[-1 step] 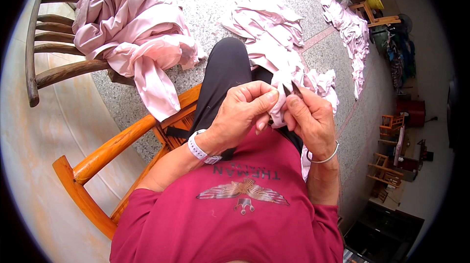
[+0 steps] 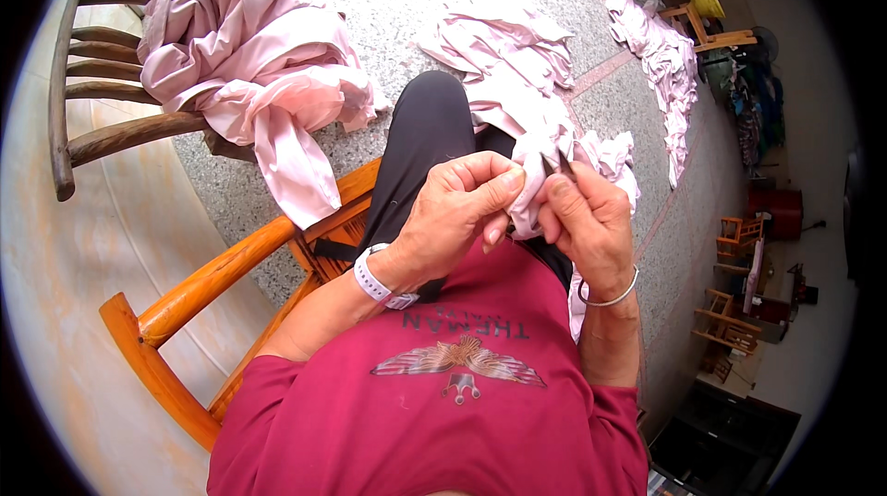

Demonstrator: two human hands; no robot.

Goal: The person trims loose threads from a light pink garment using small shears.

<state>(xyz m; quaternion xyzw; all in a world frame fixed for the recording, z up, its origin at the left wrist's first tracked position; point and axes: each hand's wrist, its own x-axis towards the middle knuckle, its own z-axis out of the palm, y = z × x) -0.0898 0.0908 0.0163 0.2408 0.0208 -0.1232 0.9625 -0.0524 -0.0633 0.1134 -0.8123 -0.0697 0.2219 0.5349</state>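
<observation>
Speckled stone floor (image 2: pixel 277 210) lies below the seated person, whose left hand (image 2: pixel 457 210) pinches the pale pink cloth (image 2: pixel 531 191) over the lap with closed fingers, while the right hand (image 2: pixel 587 223) grips small dark snips (image 2: pixel 559 163) at it, same as before.

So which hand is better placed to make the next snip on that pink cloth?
Probably the right hand: the small dark snips poke out of its fingers, tips at the pink cloth. The left hand pinches the fabric beside them, so it looks better suited to holding it steady.
</observation>
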